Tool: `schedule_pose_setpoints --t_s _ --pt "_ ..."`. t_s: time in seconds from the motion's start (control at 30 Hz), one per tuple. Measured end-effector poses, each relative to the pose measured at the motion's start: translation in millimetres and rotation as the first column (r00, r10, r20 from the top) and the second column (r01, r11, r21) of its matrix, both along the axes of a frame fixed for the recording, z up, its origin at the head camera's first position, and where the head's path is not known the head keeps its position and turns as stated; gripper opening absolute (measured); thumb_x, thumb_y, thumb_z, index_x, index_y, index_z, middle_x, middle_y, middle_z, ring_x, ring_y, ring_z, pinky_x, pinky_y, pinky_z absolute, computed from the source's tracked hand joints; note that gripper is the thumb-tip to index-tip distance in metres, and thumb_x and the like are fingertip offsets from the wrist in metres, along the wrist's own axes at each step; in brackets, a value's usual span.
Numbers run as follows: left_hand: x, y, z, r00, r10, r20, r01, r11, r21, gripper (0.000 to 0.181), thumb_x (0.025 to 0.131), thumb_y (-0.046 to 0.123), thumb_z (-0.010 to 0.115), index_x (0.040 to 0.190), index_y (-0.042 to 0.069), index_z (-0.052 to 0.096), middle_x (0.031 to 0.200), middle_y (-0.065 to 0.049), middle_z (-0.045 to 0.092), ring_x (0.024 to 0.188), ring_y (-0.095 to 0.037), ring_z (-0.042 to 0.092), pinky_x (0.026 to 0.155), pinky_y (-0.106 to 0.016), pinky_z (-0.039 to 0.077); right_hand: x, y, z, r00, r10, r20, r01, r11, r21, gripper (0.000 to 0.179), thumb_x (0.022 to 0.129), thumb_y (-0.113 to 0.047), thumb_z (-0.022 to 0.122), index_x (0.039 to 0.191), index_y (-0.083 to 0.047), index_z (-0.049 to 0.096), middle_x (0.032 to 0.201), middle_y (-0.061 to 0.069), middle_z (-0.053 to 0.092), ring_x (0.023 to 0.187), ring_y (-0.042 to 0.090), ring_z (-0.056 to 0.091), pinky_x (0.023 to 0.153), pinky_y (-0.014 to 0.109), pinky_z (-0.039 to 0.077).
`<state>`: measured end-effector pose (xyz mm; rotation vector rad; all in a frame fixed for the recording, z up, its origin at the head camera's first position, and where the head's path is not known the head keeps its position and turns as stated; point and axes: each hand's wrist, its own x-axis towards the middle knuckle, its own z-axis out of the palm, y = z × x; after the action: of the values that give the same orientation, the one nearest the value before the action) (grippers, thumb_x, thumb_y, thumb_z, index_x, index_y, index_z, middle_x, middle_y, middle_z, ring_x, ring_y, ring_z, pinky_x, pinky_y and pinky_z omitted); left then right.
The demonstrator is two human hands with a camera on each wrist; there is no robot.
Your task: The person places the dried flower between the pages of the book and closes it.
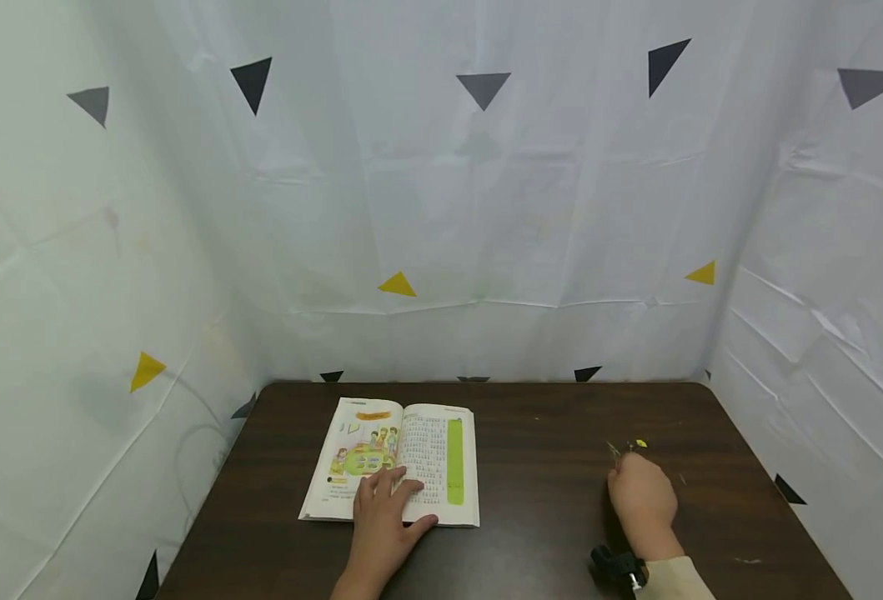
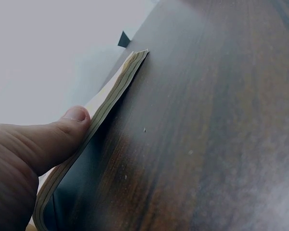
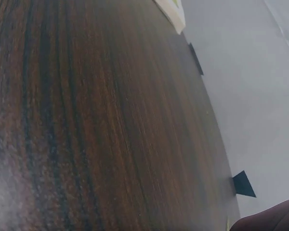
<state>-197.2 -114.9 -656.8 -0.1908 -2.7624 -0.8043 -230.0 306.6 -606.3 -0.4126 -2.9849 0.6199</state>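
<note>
Book (image 1: 426,454) under left fingers (image 1: 386,481) on table (image 1: 539,492), white sheeting (image 1: 531,242) on three sides.

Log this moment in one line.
left hand: rests on open white-paged book; right hand: at thin yellow-tipped item, grip hidden; table: dark brown

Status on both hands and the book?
Left hand on open book. Right hand holding thin sprig-like item, partly hidden. Left hand blocks part of book.

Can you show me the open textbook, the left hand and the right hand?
Open textbook (image 1: 423,446): head view, on its printed right page.
Left hand (image 1: 381,518): head view, on its back.
Right hand (image 1: 644,497): head view, on its back.
</note>
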Motion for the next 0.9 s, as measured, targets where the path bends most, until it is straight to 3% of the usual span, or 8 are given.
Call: schedule_pose_setpoints --t_s 0.2,0.43,0.73,0.9 --pt "-0.3 -0.5 -0.4 1.0 -0.001 0.005 0.001 1.0 -0.003 0.052 0.081 0.057 0.093 0.122 0.03 0.076 0.153 -0.006 0.059 0.144 -0.039 0.04 0.12 -0.066 0.03 -5.4 -2.2 0.4 1.0 0.017 0.012 -0.018 1.0 0.026 0.023 0.1 -0.015 0.068 0.083 -0.003 0.077 0.078 0.017 0.075 0.06 0.03 0.067 0.048 0.049 0.049" --pt "-0.1 -0.2 -1.0 1.0 0.001 -0.009 -0.001 1.0 -0.007 0.051 0.079 0.056 0.094 0.12 0.031 0.076 0.152 -0.006 0.059 0.14 -0.037 0.041 0.118 -0.065 0.032 -11.7 -5.1 1.7 0.998 0.042 0.056 -0.045 0.997 0.062 0.019 0.1 -0.016 0.071 0.09 -0.001 0.078 0.086 0.021 0.077 0.066 0.033 0.07 0.053 0.052 0.054" --pt "-1.3 -0.6 -3.2 0.999 -0.007 -0.043 0.006 1.0 -0.023 0.051 0.079 0.056 0.094 0.12 0.032 0.076 0.15 -0.006 0.06 0.139 -0.037 0.042 0.116 -0.065 0.034 -14.0 -4.5 0.3 0.995 0.082 0.058 -0.087 0.993 0.077 0.025 0.101 -0.02 0.073 0.086 -0.002 0.077 0.081 0.018 0.075 0.064 0.031 0.069 0.054 0.051 0.054" --pt "-0.9 -1.3 -3.5 0.999 -0.006 -0.044 0.005 1.0 -0.021 0.051 0.079 0.057 0.094 0.12 0.031 0.076 0.15 -0.006 0.061 0.14 -0.038 0.042 0.117 -0.066 0.034 -13.6 -4.2 0.4 0.994 0.072 0.082 -0.078 0.994 0.071 0.026 0.102 -0.022 0.071 0.091 0.001 0.078 0.086 0.021 0.077 0.067 0.035 0.071 0.057 0.055 0.057"
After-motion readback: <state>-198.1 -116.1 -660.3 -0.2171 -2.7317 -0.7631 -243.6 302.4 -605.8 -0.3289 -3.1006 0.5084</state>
